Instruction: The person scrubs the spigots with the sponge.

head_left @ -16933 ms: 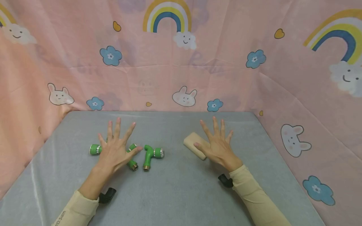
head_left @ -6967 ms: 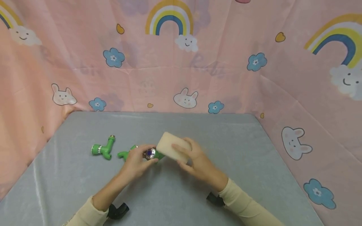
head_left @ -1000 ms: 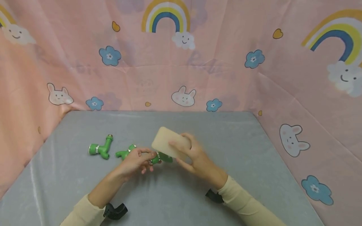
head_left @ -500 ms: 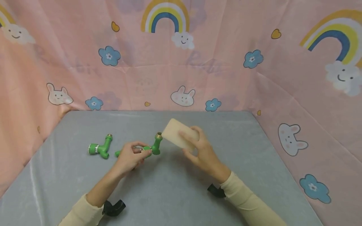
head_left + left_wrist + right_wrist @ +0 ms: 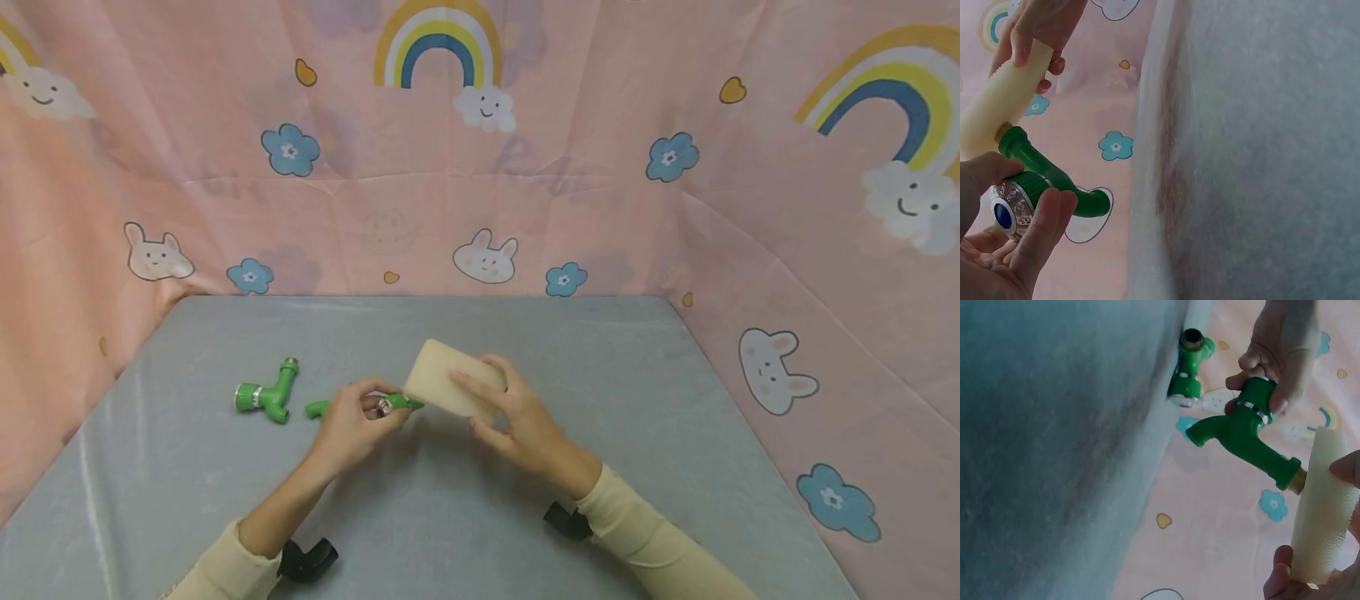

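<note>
My left hand [image 5: 348, 429] pinches the round handle of a green plastic tap [image 5: 1238, 434], fingers and thumb around it. The handle's silver cap with a blue centre shows in the left wrist view. In my right hand [image 5: 528, 425] is a cream sponge [image 5: 446, 375], gripped between thumb and fingers. The tap's brass threaded end [image 5: 1004, 134] meets the sponge's face; both are held above the table. From the head, the sponge and left hand hide much of the tap.
Another green tap [image 5: 270, 394] lies on the grey table [image 5: 480, 533] at the left. A further green tap [image 5: 317, 409] lies partly hidden behind my left hand. A pink printed cloth [image 5: 585, 225] hangs behind the table and along its sides.
Earlier, both hands were spread over the table with the taps and sponge lying there. Over the last half second, the sponge moved left and down onto the tap's threaded end, and the held tap turned.
</note>
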Tool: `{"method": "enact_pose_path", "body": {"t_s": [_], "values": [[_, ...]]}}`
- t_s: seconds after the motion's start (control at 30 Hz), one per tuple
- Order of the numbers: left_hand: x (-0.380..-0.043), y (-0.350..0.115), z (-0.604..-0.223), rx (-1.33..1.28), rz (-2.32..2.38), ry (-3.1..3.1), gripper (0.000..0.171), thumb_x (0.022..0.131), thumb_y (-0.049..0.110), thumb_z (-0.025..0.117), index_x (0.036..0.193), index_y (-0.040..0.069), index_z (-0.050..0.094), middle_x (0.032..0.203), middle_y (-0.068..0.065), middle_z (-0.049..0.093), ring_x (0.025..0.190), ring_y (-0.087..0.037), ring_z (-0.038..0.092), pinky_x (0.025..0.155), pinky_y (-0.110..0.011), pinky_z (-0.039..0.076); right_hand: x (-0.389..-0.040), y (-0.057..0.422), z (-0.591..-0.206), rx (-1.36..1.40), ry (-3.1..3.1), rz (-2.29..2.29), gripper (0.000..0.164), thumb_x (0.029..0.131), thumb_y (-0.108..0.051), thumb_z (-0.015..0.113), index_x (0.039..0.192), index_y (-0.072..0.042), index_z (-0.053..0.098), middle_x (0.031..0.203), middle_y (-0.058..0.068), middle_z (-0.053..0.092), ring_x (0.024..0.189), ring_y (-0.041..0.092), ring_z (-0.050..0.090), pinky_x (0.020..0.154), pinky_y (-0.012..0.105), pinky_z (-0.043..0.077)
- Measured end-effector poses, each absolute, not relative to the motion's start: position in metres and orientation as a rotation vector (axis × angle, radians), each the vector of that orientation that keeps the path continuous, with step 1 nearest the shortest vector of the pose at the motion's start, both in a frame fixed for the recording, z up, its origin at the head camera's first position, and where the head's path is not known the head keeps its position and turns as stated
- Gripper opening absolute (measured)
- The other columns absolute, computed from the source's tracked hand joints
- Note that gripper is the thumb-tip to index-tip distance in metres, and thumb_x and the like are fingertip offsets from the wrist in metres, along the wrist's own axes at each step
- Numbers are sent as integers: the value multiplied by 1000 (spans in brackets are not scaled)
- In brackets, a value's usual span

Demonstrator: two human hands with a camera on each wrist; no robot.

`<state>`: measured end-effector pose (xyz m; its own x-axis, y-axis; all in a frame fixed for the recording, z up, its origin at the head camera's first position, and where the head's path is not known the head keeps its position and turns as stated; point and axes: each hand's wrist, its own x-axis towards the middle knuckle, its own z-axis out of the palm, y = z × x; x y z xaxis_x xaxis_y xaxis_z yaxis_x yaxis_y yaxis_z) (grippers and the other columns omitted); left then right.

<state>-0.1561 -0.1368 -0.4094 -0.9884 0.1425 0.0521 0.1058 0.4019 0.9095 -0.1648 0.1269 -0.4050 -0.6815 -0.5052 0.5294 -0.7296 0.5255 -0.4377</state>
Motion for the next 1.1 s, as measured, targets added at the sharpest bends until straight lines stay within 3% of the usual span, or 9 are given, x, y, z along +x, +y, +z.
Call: {"method": "enact_pose_path", "body": {"t_s": [0.27, 0.5, 0.7, 0.87, 1.0, 1.1], "values": [[-158, -141, -407, 149, 1788, 2522, 31, 90, 9, 74, 118, -3, 66, 106, -22, 75, 93, -32, 75, 67, -38, 63, -166, 130, -403, 969, -2480, 963, 56, 92, -14, 72, 145, -25, 57, 144, 19, 45, 118, 34, 55, 86, 43, 55], [-162, -147, -405, 156, 1773, 2611, 35, 95, 15, 72, 127, 1, 66, 109, -23, 73, 92, -39, 74, 67, -43, 63, -172, 137, -402, 931, -2505, 1029, 55, 94, -14, 68, 146, -23, 55, 144, 22, 42, 119, 36, 54, 88, 44, 54], [-163, -148, -403, 253, 1733, 2716, 34, 95, 7, 70, 129, 4, 67, 109, -20, 68, 101, -38, 72, 71, -34, 63, -174, 139, -399, 899, -2471, 1086, 55, 93, -11, 67, 147, -19, 55, 146, 25, 41, 116, 39, 55, 87, 46, 52], [-163, -147, -403, 323, 1791, 2696, 41, 89, -2, 71, 130, 1, 66, 128, -22, 67, 120, -42, 64, 80, -25, 59, -167, 128, -403, 1061, -2509, 1061, 56, 98, -19, 64, 151, -24, 49, 147, 23, 41, 118, 35, 55, 86, 42, 54], [-163, -148, -402, 326, 1887, 2629, 41, 91, 0, 72, 131, 2, 65, 138, -19, 63, 127, -39, 60, 89, -24, 55, -165, 124, -409, 1117, -2568, 1043, 54, 99, -21, 64, 151, -25, 49, 149, 22, 39, 126, 35, 52, 93, 46, 54], [-162, -151, -401, 317, 1947, 2561, 40, 94, 3, 70, 133, 1, 63, 142, -19, 59, 129, -38, 59, 92, -20, 53, -166, 128, -411, 1043, -2603, 1057, 54, 99, -19, 64, 151, -25, 49, 150, 22, 37, 122, 34, 53, 90, 45, 54]]}}
